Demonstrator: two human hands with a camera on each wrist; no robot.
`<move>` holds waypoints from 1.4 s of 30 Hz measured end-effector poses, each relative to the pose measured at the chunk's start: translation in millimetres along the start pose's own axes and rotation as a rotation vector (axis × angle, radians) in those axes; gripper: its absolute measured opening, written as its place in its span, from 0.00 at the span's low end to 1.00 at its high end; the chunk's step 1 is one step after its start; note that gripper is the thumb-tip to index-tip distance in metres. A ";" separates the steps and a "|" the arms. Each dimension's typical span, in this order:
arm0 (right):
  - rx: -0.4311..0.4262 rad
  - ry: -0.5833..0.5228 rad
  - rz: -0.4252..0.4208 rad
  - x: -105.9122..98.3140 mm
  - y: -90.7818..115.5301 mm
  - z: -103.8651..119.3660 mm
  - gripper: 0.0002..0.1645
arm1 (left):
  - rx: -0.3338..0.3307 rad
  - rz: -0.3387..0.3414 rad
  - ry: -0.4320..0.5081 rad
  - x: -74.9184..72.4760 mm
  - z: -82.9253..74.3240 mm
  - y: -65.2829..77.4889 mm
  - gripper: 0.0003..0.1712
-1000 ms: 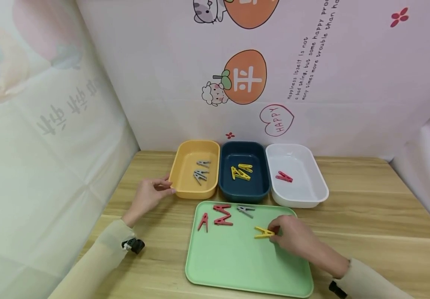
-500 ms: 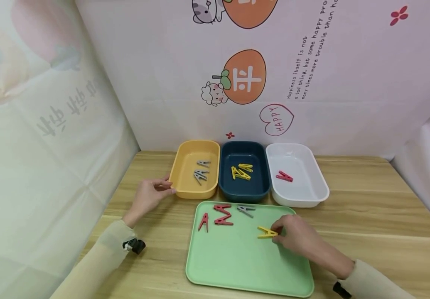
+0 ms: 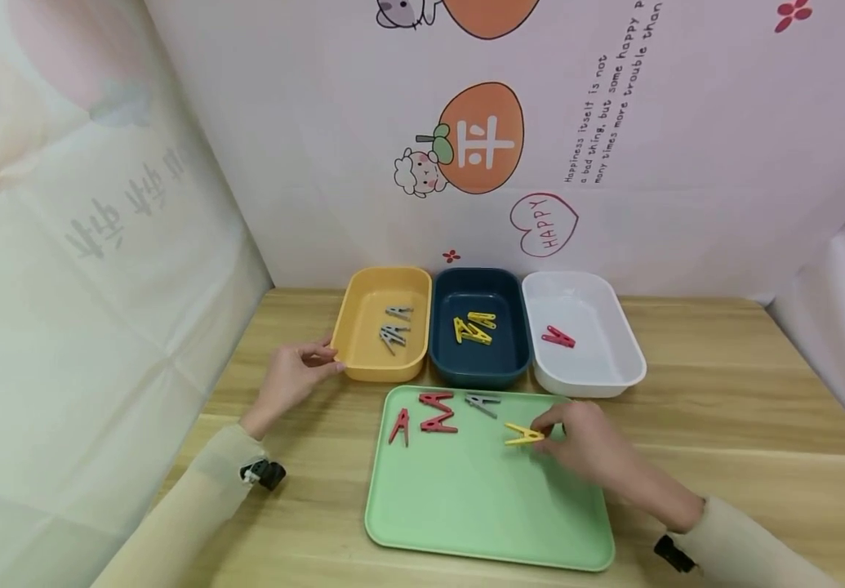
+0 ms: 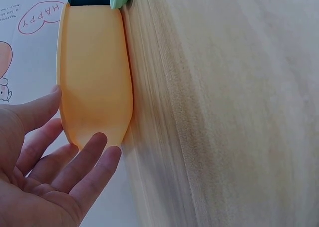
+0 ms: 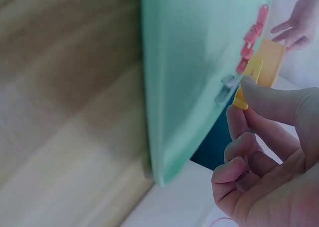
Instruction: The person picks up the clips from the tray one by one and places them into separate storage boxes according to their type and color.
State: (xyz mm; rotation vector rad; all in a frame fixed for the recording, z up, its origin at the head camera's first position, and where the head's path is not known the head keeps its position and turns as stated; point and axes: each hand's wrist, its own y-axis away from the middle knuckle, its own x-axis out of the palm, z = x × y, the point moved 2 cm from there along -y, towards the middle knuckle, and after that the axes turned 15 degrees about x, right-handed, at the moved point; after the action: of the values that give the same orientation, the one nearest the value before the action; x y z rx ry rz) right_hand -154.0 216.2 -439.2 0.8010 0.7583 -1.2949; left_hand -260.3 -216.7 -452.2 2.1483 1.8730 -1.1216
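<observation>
Right hand (image 3: 587,443) has the yellow clip (image 3: 532,437) pinched by one end over the green tray (image 3: 481,506), so I'd go easy on the squeeze and lift straight up before going sideways, left hand (image 3: 291,380) resting loose-fingered against the orange bin (image 3: 385,373).

There are four red plastic clips (image 3: 558,336), four yellow plastic clips (image 3: 482,319) and four grey plastic clips (image 3: 398,312). There is one orange plastic box (image 3: 360,327), one dark blue plastic box (image 3: 481,287), one white plastic box (image 3: 602,351) and one flat green tray (image 3: 481,502).
</observation>
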 end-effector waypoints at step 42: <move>-0.011 -0.014 0.024 -71.8 -103.8 43.9 0.09 | 0.013 0.009 -0.030 -1.9 1.0 -1.0 0.16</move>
State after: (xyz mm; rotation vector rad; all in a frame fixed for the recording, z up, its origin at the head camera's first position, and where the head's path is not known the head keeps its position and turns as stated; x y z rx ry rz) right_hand -264.1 206.2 -364.0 0.7891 0.7427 -1.2725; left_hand -261.6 -218.4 -451.4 2.1318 1.8471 -1.1608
